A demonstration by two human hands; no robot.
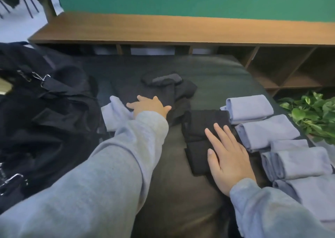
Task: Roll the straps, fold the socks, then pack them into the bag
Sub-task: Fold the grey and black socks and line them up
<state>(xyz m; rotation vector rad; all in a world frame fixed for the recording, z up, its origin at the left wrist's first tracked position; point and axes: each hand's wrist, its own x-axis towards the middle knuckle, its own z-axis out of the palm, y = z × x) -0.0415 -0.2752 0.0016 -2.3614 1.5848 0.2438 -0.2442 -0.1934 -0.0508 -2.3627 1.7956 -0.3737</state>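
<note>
Nearest, the right hand (229,158) lies flat with fingers (220,131) straight, pressing on two folded black socks (201,138) stacked end to end on the dark padded desk (174,192). Just beside them on the right, five folded pale blue socks (266,133) run in a column toward the near edge. On the left, the black bag (41,122) slumps open, its metal clips showing. Farther out, the left hand (149,106) reaches forward, fingers spread and relaxed, resting on a loose heap of black socks (175,94) with one unfolded pale blue sock (116,111) under its wrist. Beyond stand a wooden shelf (181,29), a green wall (199,0), and a leafy plant (311,114) at right.
</note>
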